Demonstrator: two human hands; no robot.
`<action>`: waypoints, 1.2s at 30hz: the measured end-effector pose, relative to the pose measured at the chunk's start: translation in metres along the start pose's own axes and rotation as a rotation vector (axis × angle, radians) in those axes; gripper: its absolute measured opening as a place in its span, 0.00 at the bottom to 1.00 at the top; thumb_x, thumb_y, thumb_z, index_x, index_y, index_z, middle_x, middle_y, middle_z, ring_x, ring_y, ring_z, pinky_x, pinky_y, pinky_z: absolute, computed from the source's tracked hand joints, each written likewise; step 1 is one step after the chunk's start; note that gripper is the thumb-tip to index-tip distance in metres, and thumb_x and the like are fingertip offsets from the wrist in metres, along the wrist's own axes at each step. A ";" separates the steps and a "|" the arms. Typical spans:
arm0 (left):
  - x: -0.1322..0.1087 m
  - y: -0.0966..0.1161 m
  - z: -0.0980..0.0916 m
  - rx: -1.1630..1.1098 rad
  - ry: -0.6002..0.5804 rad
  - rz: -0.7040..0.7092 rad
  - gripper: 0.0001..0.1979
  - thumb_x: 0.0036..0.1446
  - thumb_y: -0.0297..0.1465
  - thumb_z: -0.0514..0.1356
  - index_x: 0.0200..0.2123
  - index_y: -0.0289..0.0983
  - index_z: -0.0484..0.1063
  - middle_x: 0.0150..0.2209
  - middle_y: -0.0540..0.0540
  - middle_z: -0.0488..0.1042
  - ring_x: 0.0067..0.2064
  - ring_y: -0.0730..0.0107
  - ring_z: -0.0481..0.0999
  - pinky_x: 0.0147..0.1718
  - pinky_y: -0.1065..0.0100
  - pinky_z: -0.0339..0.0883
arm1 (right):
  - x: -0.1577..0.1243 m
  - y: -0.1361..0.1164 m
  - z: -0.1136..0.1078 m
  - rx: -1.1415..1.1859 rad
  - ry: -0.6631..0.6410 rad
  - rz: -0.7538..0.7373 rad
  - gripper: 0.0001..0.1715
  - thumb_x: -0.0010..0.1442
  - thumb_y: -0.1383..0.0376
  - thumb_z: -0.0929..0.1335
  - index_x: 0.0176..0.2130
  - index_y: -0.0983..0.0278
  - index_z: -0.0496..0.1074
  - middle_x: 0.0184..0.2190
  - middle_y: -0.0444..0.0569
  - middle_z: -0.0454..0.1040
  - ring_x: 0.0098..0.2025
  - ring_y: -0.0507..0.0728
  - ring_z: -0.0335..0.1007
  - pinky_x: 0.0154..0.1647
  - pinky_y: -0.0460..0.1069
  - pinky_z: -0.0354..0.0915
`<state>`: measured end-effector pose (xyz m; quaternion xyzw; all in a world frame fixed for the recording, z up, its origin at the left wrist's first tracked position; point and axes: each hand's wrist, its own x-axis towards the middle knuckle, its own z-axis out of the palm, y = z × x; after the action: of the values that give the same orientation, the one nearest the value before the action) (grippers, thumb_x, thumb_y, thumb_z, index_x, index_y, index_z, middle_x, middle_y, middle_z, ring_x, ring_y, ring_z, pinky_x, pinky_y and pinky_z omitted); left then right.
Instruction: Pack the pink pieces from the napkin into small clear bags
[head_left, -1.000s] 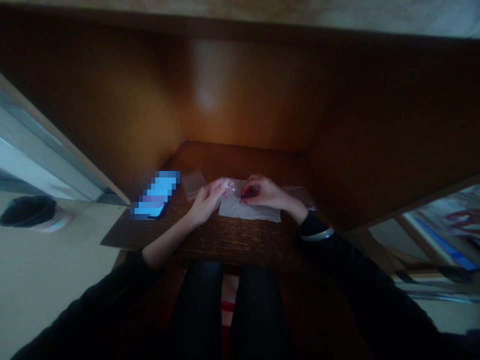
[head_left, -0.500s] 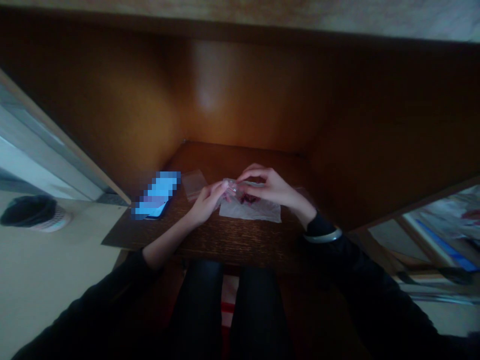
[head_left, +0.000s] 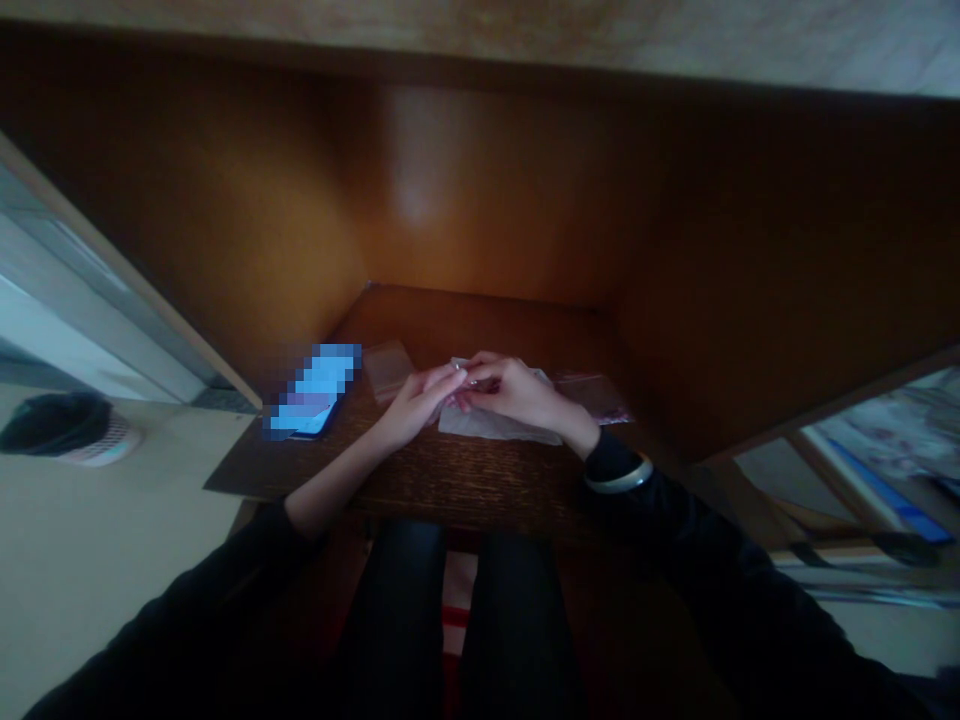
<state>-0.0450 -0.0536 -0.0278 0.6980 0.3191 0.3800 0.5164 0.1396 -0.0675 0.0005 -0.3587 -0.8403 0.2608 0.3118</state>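
Between my hands is a small clear plastic bag, mostly covered by fingers, with a shiny glint on it. My left hand is closed on this bag from the left. From the right, my right hand reaches in with bent fingers pressed together against the bag; what its fingertips pinch is hidden. A white paper-like sheet lies under both hands. Right of it rests a clear bag with small dark reddish pieces. A flat clear zip bag lies left of my left hand.
A phone with a blurred-out screen lies on the left of the dark wooden board. Brown panels enclose the back and both sides, and a pale slab edge hangs overhead. On the floor at left stands a lined bin.
My right hand has moved left and slightly down, its fingers closing in against my left fingertips. The bag at right, formerly behind my right hand, now shows. My left hand stays nearly still.
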 end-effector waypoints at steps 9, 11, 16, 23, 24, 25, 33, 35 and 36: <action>0.002 -0.007 -0.005 0.033 -0.009 0.118 0.11 0.53 0.31 0.63 0.41 0.34 0.74 0.41 0.42 0.80 0.40 0.66 0.79 0.39 0.66 0.73 | -0.005 0.016 -0.006 0.123 0.062 0.059 0.07 0.59 0.61 0.70 0.34 0.63 0.78 0.36 0.47 0.73 0.34 0.51 0.69 0.37 0.49 0.65; 0.002 -0.007 -0.005 0.025 -0.010 0.094 0.10 0.56 0.32 0.62 0.40 0.34 0.74 0.39 0.43 0.80 0.38 0.67 0.80 0.37 0.66 0.73 | -0.006 0.017 -0.007 0.177 0.057 0.095 0.09 0.61 0.61 0.69 0.35 0.63 0.77 0.36 0.48 0.73 0.32 0.51 0.69 0.34 0.48 0.65; 0.003 -0.004 -0.006 -0.019 -0.043 0.063 0.12 0.55 0.33 0.63 0.41 0.34 0.74 0.38 0.43 0.80 0.36 0.68 0.80 0.35 0.68 0.73 | -0.006 0.020 -0.013 0.288 0.020 0.182 0.15 0.66 0.61 0.63 0.39 0.62 0.78 0.39 0.48 0.75 0.34 0.51 0.71 0.36 0.49 0.67; 0.003 -0.002 -0.004 -0.188 -0.014 -0.082 0.14 0.53 0.32 0.64 0.44 0.34 0.74 0.35 0.45 0.80 0.32 0.68 0.80 0.30 0.69 0.72 | -0.006 0.013 -0.008 0.302 -0.033 0.037 0.11 0.57 0.65 0.71 0.43 0.60 0.79 0.44 0.48 0.75 0.45 0.54 0.72 0.47 0.51 0.65; 0.004 -0.003 -0.003 -0.220 -0.009 -0.097 0.14 0.52 0.32 0.64 0.43 0.35 0.74 0.34 0.45 0.80 0.32 0.68 0.80 0.30 0.69 0.72 | -0.006 0.012 -0.007 0.294 -0.027 0.042 0.09 0.58 0.65 0.71 0.41 0.60 0.79 0.43 0.48 0.76 0.44 0.54 0.72 0.47 0.51 0.65; 0.004 -0.003 -0.003 -0.249 -0.003 -0.105 0.14 0.52 0.31 0.65 0.43 0.35 0.74 0.34 0.45 0.80 0.32 0.67 0.80 0.30 0.68 0.73 | -0.006 0.012 -0.007 0.282 -0.017 0.046 0.08 0.58 0.65 0.71 0.40 0.61 0.79 0.43 0.48 0.76 0.43 0.53 0.72 0.46 0.50 0.66; 0.005 -0.013 -0.003 -0.328 0.018 -0.128 0.16 0.48 0.28 0.67 0.43 0.34 0.75 0.34 0.44 0.81 0.31 0.67 0.80 0.32 0.66 0.73 | -0.005 0.017 -0.011 0.216 0.088 0.115 0.07 0.54 0.62 0.73 0.33 0.64 0.76 0.36 0.47 0.76 0.36 0.52 0.71 0.36 0.48 0.66; 0.006 -0.015 -0.003 -0.363 0.005 -0.137 0.16 0.49 0.29 0.67 0.43 0.33 0.76 0.34 0.43 0.81 0.31 0.68 0.80 0.31 0.67 0.72 | -0.006 0.019 -0.013 0.237 0.085 0.162 0.10 0.54 0.60 0.73 0.34 0.65 0.75 0.33 0.46 0.75 0.31 0.51 0.70 0.31 0.47 0.65; 0.006 -0.014 -0.003 -0.382 -0.006 -0.137 0.16 0.49 0.29 0.67 0.43 0.33 0.76 0.35 0.43 0.81 0.32 0.68 0.80 0.31 0.68 0.72 | -0.007 0.021 -0.014 0.249 0.082 0.176 0.12 0.53 0.60 0.73 0.34 0.65 0.74 0.32 0.46 0.75 0.29 0.50 0.69 0.30 0.47 0.65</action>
<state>-0.0458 -0.0433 -0.0399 0.5652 0.2866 0.3952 0.6650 0.1625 -0.0573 -0.0060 -0.3998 -0.7533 0.3745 0.3639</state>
